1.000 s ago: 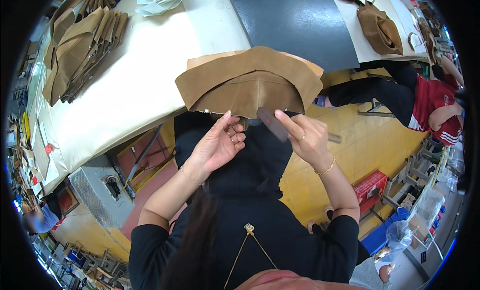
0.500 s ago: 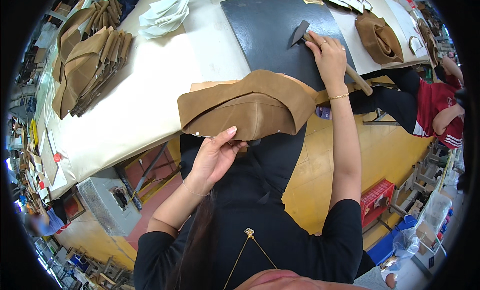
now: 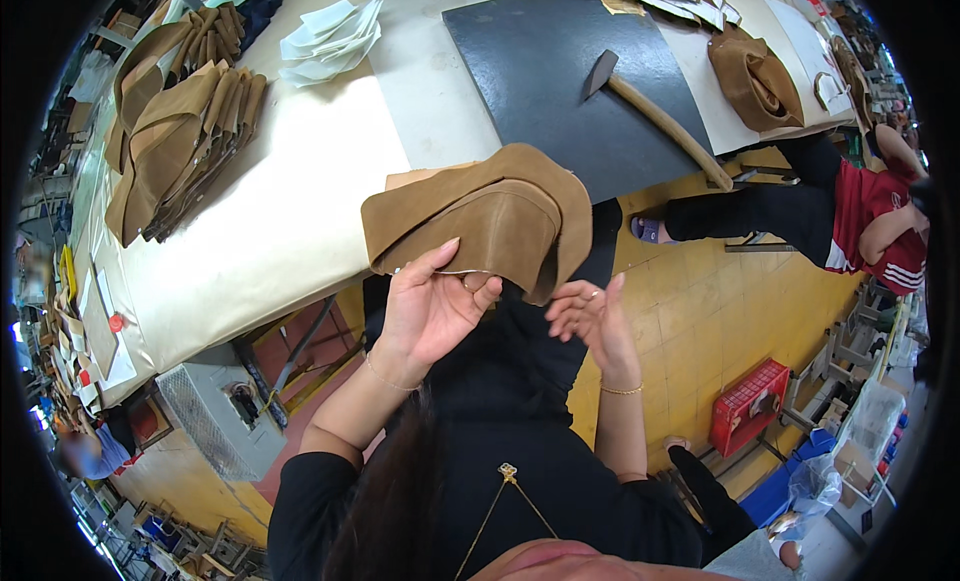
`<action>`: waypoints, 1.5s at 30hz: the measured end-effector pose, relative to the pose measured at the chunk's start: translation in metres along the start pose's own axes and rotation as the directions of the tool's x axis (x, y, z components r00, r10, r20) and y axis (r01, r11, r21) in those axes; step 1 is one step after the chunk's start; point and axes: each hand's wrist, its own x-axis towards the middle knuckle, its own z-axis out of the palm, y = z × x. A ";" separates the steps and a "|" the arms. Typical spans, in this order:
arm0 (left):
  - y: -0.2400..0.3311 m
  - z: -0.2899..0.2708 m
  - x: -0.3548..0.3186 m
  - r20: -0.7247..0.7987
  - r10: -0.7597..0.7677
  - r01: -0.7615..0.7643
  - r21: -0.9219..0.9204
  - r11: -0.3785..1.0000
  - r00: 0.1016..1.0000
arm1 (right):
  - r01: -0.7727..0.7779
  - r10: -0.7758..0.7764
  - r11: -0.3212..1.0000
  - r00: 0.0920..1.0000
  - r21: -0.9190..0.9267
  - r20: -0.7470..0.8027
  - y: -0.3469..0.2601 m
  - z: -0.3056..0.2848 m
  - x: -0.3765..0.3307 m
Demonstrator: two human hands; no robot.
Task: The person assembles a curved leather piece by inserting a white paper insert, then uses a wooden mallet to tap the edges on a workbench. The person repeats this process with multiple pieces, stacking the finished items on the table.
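My left hand (image 3: 437,306) grips the near edge of a brown leather shoe upper (image 3: 470,226), thumb on top and fingers beneath. The upper is a curved, stitched piece with a raised band round it, held over my lap at the table's front edge. My right hand (image 3: 592,321) is open just off the upper's lower right corner, fingers apart and nothing in it. A hammer (image 3: 655,121) with a wooden handle lies on the dark slab (image 3: 540,71), its handle end jutting past the slab's near right edge.
Stacked brown leather pieces (image 3: 185,146) lie on the left of the pale table (image 3: 280,211). Folded white sheets (image 3: 328,41) sit at the back, and another brown leather piece (image 3: 752,76) at the right. A person in a red shirt (image 3: 880,221) is close by on the right.
My right hand has let go of the hammer, now lying on the slab, and has come down beside the upper. The upper's right side has turned downward in my left hand.
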 end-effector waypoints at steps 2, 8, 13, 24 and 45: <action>0.000 -0.003 -0.004 0.033 -0.015 0.015 -0.001 1.000 0.999 | 0.007 -0.012 0.989 0.999 0.148 0.036 0.007 0.012 0.003; 0.003 -0.003 -0.026 0.083 0.049 -0.055 0.076 0.996 0.995 | 0.040 0.003 0.923 0.994 0.383 -0.110 0.011 0.031 0.010; 0.031 -0.022 -0.047 0.229 0.064 -0.092 0.116 0.989 0.971 | 0.440 -0.389 0.878 0.886 0.188 -0.253 -0.019 0.030 -0.017; 0.179 -0.004 -0.125 0.003 0.862 -0.788 0.408 0.461 0.506 | 0.628 -0.602 0.749 0.778 -0.209 0.181 -0.107 0.173 0.082; 0.280 0.108 0.036 0.597 0.527 -0.187 0.750 -0.634 0.606 | 0.698 0.019 0.147 0.706 -0.700 0.708 -0.049 0.251 0.233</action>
